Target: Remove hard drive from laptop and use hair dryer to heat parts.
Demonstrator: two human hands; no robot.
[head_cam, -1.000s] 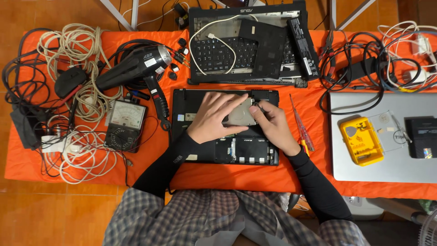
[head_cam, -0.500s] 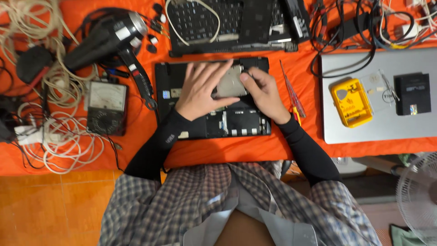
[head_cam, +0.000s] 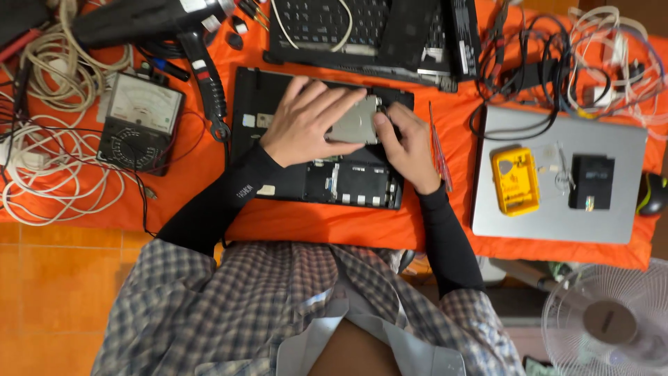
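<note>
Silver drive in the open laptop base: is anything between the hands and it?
Nothing visible. The left hand lies on the silver drive and the right hand touches its right edge, inside the open laptop base.

I have one view only, from the camera on the person's head. It looks almost straight down, close over the orange-covered counter (head_cam: 334, 223). The checked shirt fills the bottom edge, the far cables are cut off at the top, and a white fan (head_cam: 609, 320) sits at the lower right corner.
</note>
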